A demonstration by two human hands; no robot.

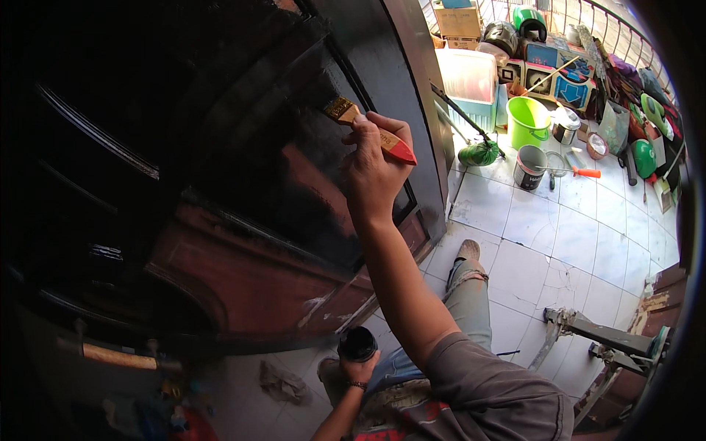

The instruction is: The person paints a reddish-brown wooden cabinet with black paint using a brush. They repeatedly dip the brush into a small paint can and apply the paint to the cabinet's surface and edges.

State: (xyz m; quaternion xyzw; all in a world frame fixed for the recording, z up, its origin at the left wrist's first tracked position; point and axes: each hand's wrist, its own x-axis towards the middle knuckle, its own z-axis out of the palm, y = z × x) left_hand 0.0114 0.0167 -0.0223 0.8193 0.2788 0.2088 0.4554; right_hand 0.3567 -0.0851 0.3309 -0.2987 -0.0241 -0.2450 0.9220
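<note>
My right hand (375,173) grips a flat paintbrush (398,148) by its wooden handle, which has a red end. The brush's bristles lie against or close to the dark panel of a door (243,257); I cannot tell if they touch. Glossy black covers much of the door, while its lower panel and a patch near my wrist show dull reddish brown. Lower down, my left hand (359,370) is wrapped round a small cup (358,343) that looks black inside.
On the tiled floor (529,272) at right stand a lime green bucket (527,123), a grey paint can (529,167) and a paint roller (586,173). A broom (478,153) leans by the door frame (423,81). A metal stand (610,334) is at lower right, a rag (283,382) at lower left.
</note>
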